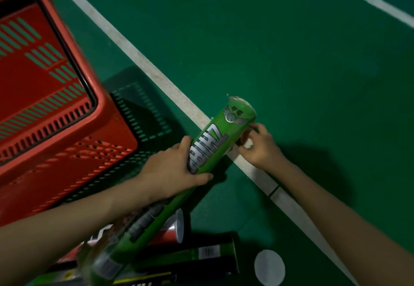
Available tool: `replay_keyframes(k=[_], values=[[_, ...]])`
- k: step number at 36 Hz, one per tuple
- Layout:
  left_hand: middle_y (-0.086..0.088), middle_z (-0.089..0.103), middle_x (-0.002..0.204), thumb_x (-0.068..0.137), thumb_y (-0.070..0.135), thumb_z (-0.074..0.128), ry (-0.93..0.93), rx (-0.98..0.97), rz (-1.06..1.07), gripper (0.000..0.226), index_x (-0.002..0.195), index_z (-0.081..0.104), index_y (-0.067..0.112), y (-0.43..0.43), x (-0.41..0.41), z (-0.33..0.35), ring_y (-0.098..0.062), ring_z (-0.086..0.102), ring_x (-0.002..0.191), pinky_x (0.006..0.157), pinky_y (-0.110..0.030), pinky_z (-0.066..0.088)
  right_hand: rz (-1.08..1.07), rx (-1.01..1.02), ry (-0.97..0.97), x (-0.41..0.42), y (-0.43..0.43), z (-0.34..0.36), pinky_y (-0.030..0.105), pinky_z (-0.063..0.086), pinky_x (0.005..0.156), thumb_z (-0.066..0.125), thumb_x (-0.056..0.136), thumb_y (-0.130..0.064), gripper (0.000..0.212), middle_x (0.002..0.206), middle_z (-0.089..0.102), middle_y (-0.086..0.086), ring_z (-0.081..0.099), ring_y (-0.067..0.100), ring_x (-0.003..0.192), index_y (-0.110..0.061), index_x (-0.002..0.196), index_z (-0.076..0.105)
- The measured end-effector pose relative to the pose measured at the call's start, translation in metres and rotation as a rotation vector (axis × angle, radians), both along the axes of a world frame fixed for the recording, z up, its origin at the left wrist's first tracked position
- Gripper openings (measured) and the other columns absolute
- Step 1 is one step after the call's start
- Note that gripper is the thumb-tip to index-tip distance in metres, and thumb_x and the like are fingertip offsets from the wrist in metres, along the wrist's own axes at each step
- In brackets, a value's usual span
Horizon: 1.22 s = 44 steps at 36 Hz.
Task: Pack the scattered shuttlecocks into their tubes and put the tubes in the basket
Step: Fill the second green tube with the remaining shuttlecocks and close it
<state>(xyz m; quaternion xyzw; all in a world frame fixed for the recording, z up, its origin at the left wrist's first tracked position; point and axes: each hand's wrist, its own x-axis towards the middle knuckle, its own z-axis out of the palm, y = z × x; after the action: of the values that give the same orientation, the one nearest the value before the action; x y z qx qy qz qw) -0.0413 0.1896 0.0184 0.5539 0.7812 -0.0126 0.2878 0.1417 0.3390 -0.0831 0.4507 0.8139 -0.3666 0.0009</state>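
Your left hand (177,167) grips green tube (215,142) over floor (313,61), beside red basket (100,106). Right hand (259,146) pinches small white thing (248,144) at tube's far end, shuttlecock I guess. You're mid-loading; next, line up, push in.

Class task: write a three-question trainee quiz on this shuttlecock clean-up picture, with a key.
1. True or false: the left hand grips the green tube.
2. Where does the white round lid lie? A on the green tube; B on the floor; C in the left hand.
3. Fill in: the small thing that the right hand pinches is coloured ____.
Key: 1 true; 2 B; 3 white.
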Motion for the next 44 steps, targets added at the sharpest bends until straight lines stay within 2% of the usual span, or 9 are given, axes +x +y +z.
replay_keyframes(k=[3,9,13,19,24,32,38,41,44], values=[[0.002,0.057,0.115,0.068,0.077,0.056,-0.028,0.022,-0.022,0.077,0.122,0.027,0.03,-0.012,0.007,-0.006,-0.024,0.06,0.093,0.075,-0.035,0.049,-0.15,0.133,0.115,0.017,0.003,-0.008,0.027,0.044,0.079,0.066,0.077,-0.01,0.025,0.118,0.046,0.014,0.053,0.03,0.098,-0.008,0.101,0.06],[0.0,0.057,0.119,0.07,0.076,0.054,0.027,0.039,-0.056,0.087,0.134,0.018,0.03,-0.038,0.023,-0.011,-0.025,0.06,0.099,0.073,-0.032,0.046,-0.669,-0.246,0.479,0.03,0.01,0.016,0.024,0.046,0.058,0.068,0.079,-0.02,0.03,0.106,0.046,0.012,0.053,0.02,0.083,-0.016,0.095,0.043],[0.002,0.055,0.126,0.07,0.077,0.052,0.076,0.053,-0.093,0.086,0.136,0.016,0.033,-0.052,0.026,-0.01,-0.026,0.06,0.103,0.076,-0.033,0.046,-0.611,-0.449,0.627,0.031,0.016,0.044,0.027,0.047,0.058,0.054,0.089,-0.011,0.004,0.089,0.057,0.007,0.054,0.018,0.076,-0.015,0.088,0.056],[0.004,0.05,0.134,0.072,0.077,0.051,0.097,0.087,-0.083,0.091,0.142,0.01,0.034,-0.06,0.036,-0.006,-0.026,0.059,0.109,0.084,-0.034,0.047,-0.297,-0.502,0.427,0.035,0.017,0.066,0.035,0.045,0.077,0.042,0.069,-0.023,0.033,0.097,0.064,0.003,0.058,0.02,0.085,-0.022,0.093,0.066],[0.004,0.049,0.136,0.072,0.077,0.05,0.098,0.113,-0.099,0.095,0.145,0.008,0.033,-0.067,0.046,-0.001,-0.025,0.058,0.11,0.087,-0.033,0.047,-0.174,-0.595,0.407,0.026,-0.001,0.075,0.038,0.037,0.103,0.041,0.087,-0.058,0.046,0.131,0.057,-0.006,0.053,0.013,0.119,-0.032,0.123,0.055],[0.003,0.057,0.128,0.07,0.077,0.052,0.058,0.142,-0.005,0.092,0.142,0.019,0.031,-0.075,0.041,-0.003,-0.026,0.06,0.105,0.083,-0.033,0.047,-0.129,-0.838,0.482,-0.001,-0.025,0.067,0.037,0.036,0.108,0.029,0.081,-0.068,0.06,0.141,0.049,-0.006,0.047,0.012,0.127,-0.035,0.123,0.055],[0.002,0.058,0.123,0.071,0.076,0.052,0.066,0.117,0.057,0.085,0.137,0.021,0.031,-0.073,0.036,-0.005,-0.027,0.06,0.103,0.076,-0.032,0.043,-0.365,-0.44,0.537,-0.029,-0.009,0.06,0.027,0.048,0.089,0.03,0.101,-0.042,0.043,0.115,0.064,-0.001,0.059,0.012,0.106,-0.017,0.114,0.063],[0.002,0.058,0.122,0.071,0.075,0.054,0.082,0.096,0.068,0.086,0.137,0.022,0.03,-0.074,0.032,-0.006,-0.027,0.06,0.103,0.076,-0.032,0.043,-0.385,-0.316,0.477,-0.041,0.009,0.05,0.016,0.044,0.079,0.046,0.098,-0.017,0.03,0.126,0.057,0.005,0.052,0.011,0.106,-0.011,0.125,0.057],[0.002,0.059,0.119,0.069,0.075,0.055,0.092,0.078,0.08,0.085,0.135,0.023,0.031,-0.078,0.028,-0.011,-0.027,0.061,0.099,0.072,-0.031,0.041,-0.193,-0.271,0.258,-0.044,0.02,0.038,0.022,0.038,0.094,0.054,0.094,-0.015,0.039,0.141,0.046,0.004,0.045,0.012,0.119,-0.02,0.132,0.051]])
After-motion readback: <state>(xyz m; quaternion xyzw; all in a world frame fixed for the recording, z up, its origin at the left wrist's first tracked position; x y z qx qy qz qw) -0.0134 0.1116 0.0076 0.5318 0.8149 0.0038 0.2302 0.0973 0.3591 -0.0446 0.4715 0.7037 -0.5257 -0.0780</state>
